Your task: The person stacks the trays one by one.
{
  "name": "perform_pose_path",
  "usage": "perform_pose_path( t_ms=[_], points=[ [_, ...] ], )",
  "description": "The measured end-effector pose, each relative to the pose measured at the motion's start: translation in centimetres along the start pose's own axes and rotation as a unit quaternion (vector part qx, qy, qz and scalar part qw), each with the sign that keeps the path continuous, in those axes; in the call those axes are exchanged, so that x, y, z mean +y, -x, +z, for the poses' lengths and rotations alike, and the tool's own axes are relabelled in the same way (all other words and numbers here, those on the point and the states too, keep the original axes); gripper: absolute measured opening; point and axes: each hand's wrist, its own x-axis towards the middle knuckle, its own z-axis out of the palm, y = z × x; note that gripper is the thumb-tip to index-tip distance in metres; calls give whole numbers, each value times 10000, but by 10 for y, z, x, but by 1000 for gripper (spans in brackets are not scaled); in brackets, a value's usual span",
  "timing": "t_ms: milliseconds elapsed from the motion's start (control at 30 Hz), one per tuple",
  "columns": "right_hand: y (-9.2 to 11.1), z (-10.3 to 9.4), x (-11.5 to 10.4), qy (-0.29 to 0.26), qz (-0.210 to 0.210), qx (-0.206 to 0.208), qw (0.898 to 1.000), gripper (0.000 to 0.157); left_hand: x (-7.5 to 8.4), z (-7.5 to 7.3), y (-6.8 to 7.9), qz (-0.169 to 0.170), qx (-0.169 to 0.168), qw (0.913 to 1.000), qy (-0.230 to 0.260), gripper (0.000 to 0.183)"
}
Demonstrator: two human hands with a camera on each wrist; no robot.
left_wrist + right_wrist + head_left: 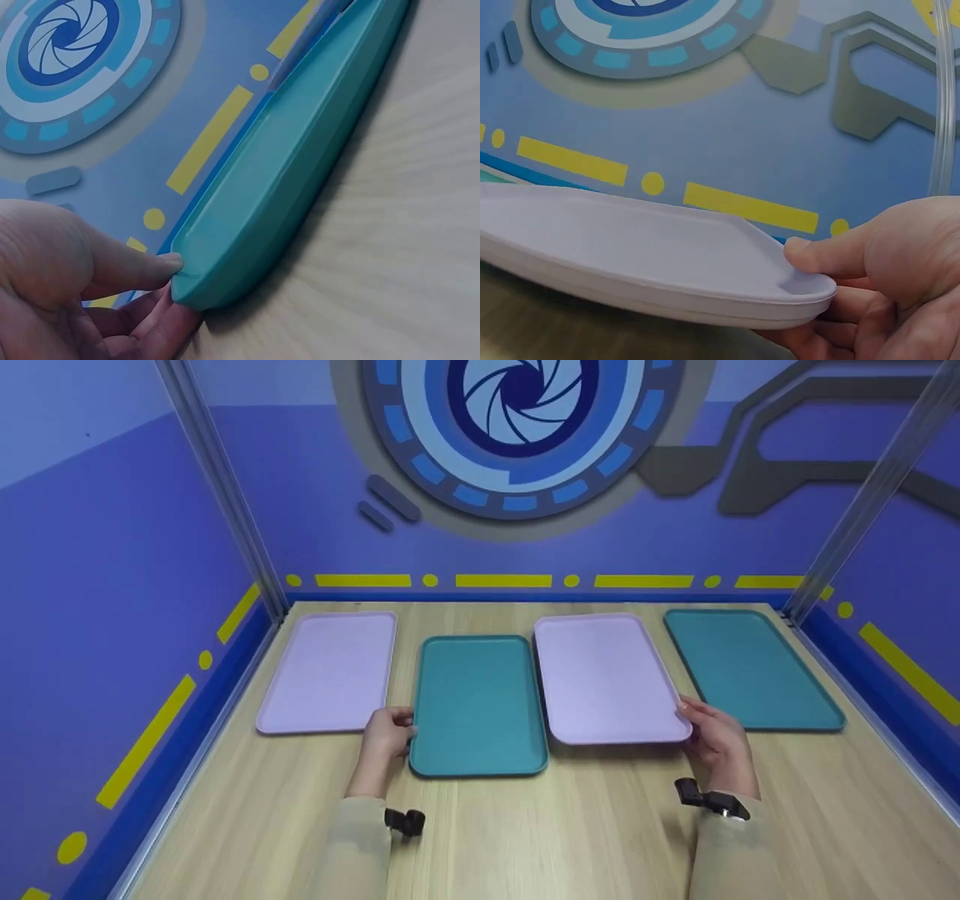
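Fingers (pixel 172 326) nearly closed, left hand (pixel 384 736) pinching teal tray (pixel 478 705), right hand (pixel 718 741) pinching lilac tray (pixel 611 679)

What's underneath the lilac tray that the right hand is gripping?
Under the lilac tray, fingers of the right hand show at the near right corner, and shadowed wooden tabletop along the near edge. The tray covers the rest, so I can't tell whether anything else lies beneath.

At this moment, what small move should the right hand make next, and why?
The right hand should probably lower its lilac tray onto the table: it pinches the right edge near the front corner, and the shadow beneath suggests the tray is raised.
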Motion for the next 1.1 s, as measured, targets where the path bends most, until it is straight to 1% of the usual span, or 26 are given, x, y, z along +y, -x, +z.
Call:
perform_pose_path(
  t_ms=[100, 200, 300, 367, 467, 533, 567, 633, 700, 767, 800, 867, 967, 1033, 1100],
  points=[
    [1, 9, -3, -173, -70, -56, 9998, 33, 2, 0, 0, 200, 134, 9993, -294, 37],
    [2, 21, -6, -225, -116, -48, 9997, 31, 5, 2, 1, 338, 330, 9974, -539, 35],
    [2, 35, -8, -187, -146, -155, 9996, 29, 10, 6, 3, 421, 577, 9959, -548, 34],
    [1, 45, -6, -138, -193, -245, 9994, 27, 14, 10, 5, 603, 730, 9946, -415, 34],
    [0, 62, -2, 2, -256, -349, 9991, 22, 21, 16, 8, 959, 887, 9914, -31, 33],
    [-1, 74, 2, 92, -285, -369, 9989, 17, 25, 22, 9, 1050, 772, 9904, 451, 34],
    [-1, 80, 5, 113, -293, -366, 9988, 16, 27, 25, 9, 1032, 673, 9897, 732, 34],
    [0, 93, 9, 151, -288, -344, 9989, 13, 29, 30, 10, 844, 396, 9871, 1301, 38],
    [0, 105, 13, 132, -274, -364, 9989, 11, 31, 36, 10, 623, 94, 9808, 1847, 42],
    [1, 117, 17, 74, -261, -382, 9989, 10, 32, 39, 10, 488, -75, 9768, 2083, 46],
    [2, 123, 19, 118, -258, -374, 9989, 12, 32, 40, 10, 462, -103, 9762, 2115, 47],
    [3, 133, 23, 184, -245, -380, 9988, 22, 31, 41, 10, 455, -58, 9754, 2158, 48],
    [6, 144, 27, 464, -218, -317, 9982, 38, 30, 39, 10, 431, 148, 9743, 2204, 47],
    [8, 149, 29, 728, -215, -365, 9964, 43, 30, 35, 10, 345, 248, 9727, 2280, 45],
    [10, 153, 30, 958, -267, -492, 9938, 44, 29, 30, 9, 237, 282, 9721, 2317, 44]
  ],
)
